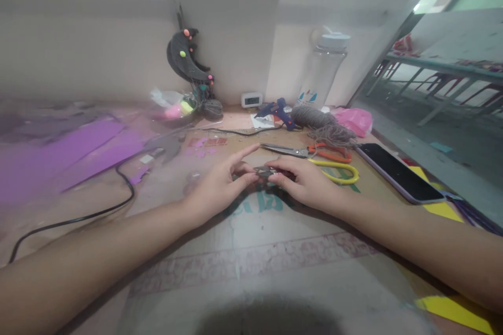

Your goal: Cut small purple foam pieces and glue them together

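Note:
A small dark grey piece [266,171], its kind too blurred to make out, spans the gap between my two hands above the middle of the table. My left hand [230,178] pinches one end with thumb and fingers, its index finger stretched out toward the plier tips. On the other end, my right hand [301,178] has closed its thumb and fingers. Just beyond the hands lie long-nose pliers [291,152] with orange handles. Yellow-handled scissors [338,171] lie beside my right hand, partly hidden by it.
At the back stand a clear bottle [322,76], a small white digital clock [251,99], a blue glue gun [278,112] and grey yarn [324,123]. A phone [401,172] lies right, purple sheets [94,152] left, near a black cable [78,218]. A dark crescent ornament [184,57] leans behind.

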Available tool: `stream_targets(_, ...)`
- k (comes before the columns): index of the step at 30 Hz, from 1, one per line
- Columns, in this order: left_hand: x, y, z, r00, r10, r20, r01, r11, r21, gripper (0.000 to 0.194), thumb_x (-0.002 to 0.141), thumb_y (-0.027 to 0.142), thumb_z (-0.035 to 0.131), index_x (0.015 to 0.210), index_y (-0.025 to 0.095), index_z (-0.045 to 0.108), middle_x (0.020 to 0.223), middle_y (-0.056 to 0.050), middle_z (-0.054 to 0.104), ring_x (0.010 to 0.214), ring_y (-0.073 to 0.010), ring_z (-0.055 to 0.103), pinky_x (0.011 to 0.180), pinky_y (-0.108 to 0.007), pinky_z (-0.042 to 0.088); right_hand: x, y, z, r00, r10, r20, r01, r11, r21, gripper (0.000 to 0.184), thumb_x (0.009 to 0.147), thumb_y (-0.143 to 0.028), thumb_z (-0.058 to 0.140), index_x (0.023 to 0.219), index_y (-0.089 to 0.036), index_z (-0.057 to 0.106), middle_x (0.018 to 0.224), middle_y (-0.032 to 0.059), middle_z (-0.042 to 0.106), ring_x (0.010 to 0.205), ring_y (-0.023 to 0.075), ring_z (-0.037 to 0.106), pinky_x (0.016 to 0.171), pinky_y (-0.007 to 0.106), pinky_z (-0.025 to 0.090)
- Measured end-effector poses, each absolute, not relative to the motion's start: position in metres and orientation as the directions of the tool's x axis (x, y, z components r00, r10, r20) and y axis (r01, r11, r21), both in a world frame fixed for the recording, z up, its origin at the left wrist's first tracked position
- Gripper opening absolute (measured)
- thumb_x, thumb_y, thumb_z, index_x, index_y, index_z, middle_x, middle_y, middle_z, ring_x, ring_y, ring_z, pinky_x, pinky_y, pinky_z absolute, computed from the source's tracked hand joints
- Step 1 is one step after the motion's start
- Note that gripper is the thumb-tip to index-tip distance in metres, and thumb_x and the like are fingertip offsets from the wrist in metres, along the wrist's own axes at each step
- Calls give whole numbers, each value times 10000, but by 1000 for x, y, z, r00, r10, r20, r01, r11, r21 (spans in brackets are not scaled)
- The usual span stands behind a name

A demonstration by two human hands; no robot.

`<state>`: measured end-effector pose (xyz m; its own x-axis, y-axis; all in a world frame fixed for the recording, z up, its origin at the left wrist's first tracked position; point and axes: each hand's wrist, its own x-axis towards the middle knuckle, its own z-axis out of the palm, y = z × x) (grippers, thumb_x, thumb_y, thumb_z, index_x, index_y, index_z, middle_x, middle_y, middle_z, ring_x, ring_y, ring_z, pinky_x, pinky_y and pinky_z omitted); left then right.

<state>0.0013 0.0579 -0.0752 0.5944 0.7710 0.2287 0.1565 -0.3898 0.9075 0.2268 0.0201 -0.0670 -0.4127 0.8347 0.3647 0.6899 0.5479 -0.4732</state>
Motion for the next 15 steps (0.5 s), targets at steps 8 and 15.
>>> stream_targets(8,0,57,-75,614,738,281,218,-500,838,604,932,248,580,1510,223,405,874,-18,750,818,-155,683,761,-291,527,225,20,-66,-409,848,338,671,530,-518,251,972,-329,551,1088,-176,712,1003,85,729,878,210,665,777,318,489)
stream_targets(15,-1,57,-74,608,746,271,237,-496,835,605,935,259,578,1512,231,400,913,-22,752,841,-156,687,767,-293,526,224,20,-64,-405,848,341,661,530,-532,207,962,-283,560,992,-171,732,919,67,728,821,188,655,740,287,473)
